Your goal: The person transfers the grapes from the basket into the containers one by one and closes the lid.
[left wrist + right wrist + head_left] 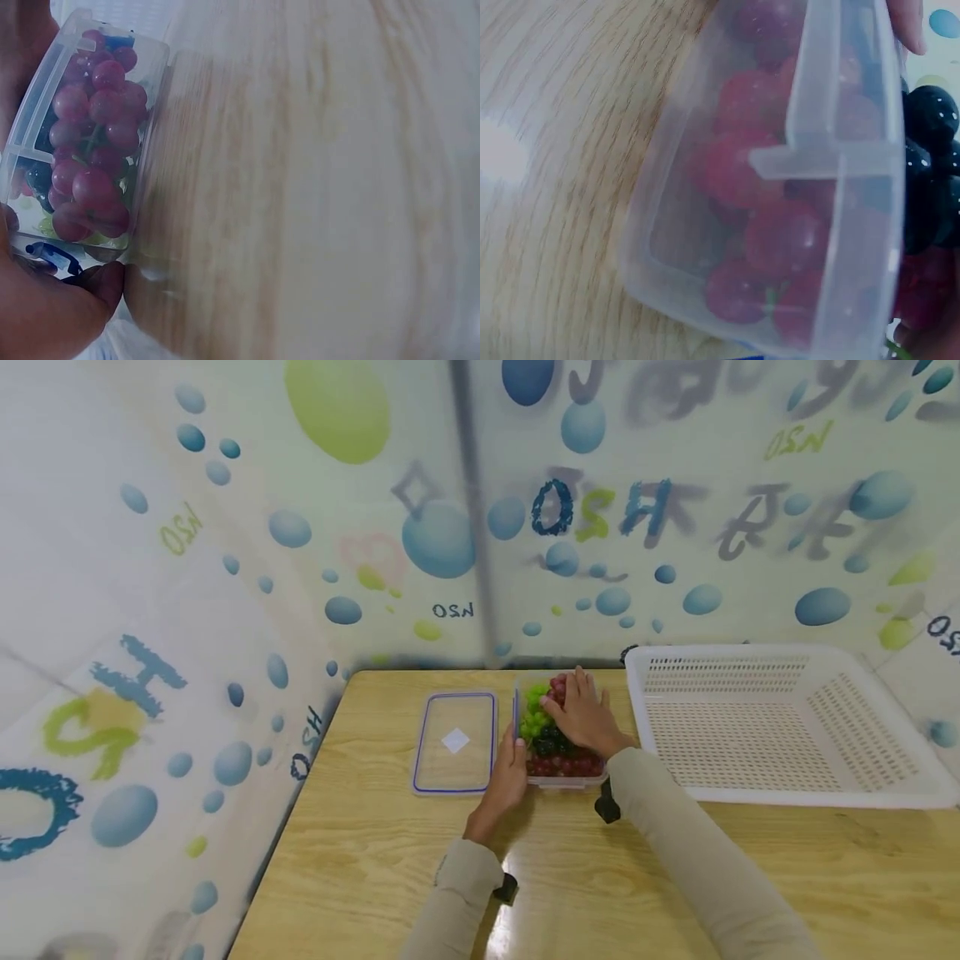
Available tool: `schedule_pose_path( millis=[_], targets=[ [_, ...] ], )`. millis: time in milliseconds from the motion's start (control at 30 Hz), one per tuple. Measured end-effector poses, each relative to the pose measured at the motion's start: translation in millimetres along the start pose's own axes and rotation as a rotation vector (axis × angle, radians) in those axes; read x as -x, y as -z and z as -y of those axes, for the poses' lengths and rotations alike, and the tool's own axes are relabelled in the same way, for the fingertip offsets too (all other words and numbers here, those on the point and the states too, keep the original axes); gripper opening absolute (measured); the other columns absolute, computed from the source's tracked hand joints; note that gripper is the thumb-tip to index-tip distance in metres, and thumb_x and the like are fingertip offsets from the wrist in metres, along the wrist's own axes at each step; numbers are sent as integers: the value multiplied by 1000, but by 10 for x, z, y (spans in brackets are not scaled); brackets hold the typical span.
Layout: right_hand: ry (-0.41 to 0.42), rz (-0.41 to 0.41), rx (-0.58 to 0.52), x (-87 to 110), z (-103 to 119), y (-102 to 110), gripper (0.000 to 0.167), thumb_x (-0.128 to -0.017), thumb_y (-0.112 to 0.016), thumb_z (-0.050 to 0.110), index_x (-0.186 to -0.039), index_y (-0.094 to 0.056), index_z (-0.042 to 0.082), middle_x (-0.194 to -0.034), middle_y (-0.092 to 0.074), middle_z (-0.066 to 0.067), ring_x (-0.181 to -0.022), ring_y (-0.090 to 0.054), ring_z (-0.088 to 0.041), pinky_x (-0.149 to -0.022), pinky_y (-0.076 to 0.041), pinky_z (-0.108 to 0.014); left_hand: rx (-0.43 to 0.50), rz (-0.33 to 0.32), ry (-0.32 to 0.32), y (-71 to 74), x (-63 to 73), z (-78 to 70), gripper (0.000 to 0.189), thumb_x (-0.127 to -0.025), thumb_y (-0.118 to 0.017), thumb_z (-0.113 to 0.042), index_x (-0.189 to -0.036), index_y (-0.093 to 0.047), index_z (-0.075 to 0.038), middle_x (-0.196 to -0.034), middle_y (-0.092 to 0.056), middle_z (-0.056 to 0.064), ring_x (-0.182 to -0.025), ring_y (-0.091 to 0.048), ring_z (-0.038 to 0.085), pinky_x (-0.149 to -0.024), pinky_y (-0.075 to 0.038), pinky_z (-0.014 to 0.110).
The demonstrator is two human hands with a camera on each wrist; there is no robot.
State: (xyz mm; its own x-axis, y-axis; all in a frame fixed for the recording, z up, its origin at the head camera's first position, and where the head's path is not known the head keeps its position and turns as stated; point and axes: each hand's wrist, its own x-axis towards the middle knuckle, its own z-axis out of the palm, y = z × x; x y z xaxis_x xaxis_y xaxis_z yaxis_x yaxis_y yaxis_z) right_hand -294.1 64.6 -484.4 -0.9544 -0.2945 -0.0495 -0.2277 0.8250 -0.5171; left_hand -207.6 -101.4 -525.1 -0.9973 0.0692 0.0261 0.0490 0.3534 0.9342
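A clear plastic food container [564,782] stands on the table, filled with bunches of grapes. Green grapes [534,718] lie at its left, dark grapes [553,742] in the middle, red grapes [564,766] along the front, and more reddish ones at the back. My left hand [507,781] grips the container's left side, with a fingertip [907,26] at the rim in the right wrist view. Palm down, my right hand [585,714] rests on the grapes with its fingers spread and pointing to the back, hiding part of them.
Left of the container lies its clear lid [438,768] with a blue seal and a white diamond-shaped label. A large white plastic basket [637,693] stands close on the right. The wooden table [360,860] meets a patterned wall [375,635] at the back.
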Motion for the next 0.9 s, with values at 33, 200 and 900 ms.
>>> schedule_pose_path(
  millis=[33, 200, 900],
  targets=[
    [1, -5, -10, -2, 3, 8, 87, -103, -33, 58, -156, -7, -6, -164, 3, -27, -151, -1, -44, -117, -3, -68, 2, 0, 1, 5, 2, -14, 55, -111, -22, -21, -156, -9, 6, -160, -20, 29, -145, -25, 44, -119, -20, 57],
    [-8, -43, -59, 40, 65, 69, 85, -102, -44, 52, -155, -13, -6, -162, -4, -30, -149, -9, -47, -116, -8, -69, -3, 16, 8, 39, 0, -49, 56, -111, -24, -23, -157, -8, 4, -160, -20, 27, -147, -23, 41, -120, -20, 55],
    [173, -350, -91, 214, 450, 120, 57, -99, -61, 28, -142, -44, -6, -149, -40, -26, -138, -37, -42, -112, -34, -57, -167, -190, -14, 697, 73, -214, 44, -106, -42, -20, -144, -46, 1, -147, -41, 24, -129, -47, 40, -101, -44, 56]
  ],
)
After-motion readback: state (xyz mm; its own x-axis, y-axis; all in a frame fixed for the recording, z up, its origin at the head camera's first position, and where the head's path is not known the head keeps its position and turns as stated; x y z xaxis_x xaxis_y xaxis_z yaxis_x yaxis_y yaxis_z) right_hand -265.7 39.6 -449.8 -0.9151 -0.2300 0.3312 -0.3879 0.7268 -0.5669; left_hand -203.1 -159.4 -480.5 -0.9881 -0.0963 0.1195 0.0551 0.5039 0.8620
